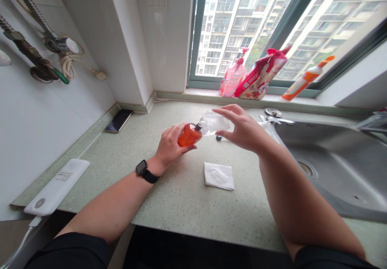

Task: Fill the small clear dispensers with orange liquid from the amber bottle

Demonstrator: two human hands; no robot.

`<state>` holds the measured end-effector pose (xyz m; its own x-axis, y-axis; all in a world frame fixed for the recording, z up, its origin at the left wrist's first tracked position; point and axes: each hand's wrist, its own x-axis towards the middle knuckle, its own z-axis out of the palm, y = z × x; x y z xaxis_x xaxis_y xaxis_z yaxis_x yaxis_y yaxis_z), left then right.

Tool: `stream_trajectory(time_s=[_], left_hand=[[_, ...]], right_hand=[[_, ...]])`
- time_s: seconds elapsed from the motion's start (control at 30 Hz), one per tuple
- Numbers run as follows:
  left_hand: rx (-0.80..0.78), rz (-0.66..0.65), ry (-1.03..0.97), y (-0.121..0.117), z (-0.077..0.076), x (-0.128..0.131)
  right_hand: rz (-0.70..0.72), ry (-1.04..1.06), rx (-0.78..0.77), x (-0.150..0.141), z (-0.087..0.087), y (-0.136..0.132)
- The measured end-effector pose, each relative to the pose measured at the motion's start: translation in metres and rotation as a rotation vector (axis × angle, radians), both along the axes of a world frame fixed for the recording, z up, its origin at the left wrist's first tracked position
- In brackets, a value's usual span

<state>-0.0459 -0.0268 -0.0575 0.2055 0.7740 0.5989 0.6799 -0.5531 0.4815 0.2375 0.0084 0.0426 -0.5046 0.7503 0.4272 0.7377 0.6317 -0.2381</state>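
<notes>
My left hand (171, 146) is wrapped round a small bottle of orange-red liquid (189, 135), which stands a little tilted on the green speckled countertop (181, 196). My right hand (242, 130) holds a clear, nearly empty plastic pouch (213, 123) tipped with its spout at the bottle's mouth. A small dark cap (218, 138) lies on the counter just below the pouch. A watch sits on my left wrist.
A folded white napkin (219, 175) lies in front of my hands. A steel sink (332, 164) with a tap is at right. A phone (118, 121) and a white power bank (57, 186) lie at left. A pink pump bottle (232, 75), a red refill pouch (261, 77) and an orange bottle (305, 79) stand on the windowsill.
</notes>
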Motion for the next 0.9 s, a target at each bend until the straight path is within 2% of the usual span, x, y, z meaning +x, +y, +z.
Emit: stream_trajectory(time_s=[0.9], left_hand=[[-0.015,-0.013,-0.034,-0.0017,0.0008,0.0009]], right_hand=[[-0.001,-0.001,0.015,-0.0009,0.0020,-0.0030]])
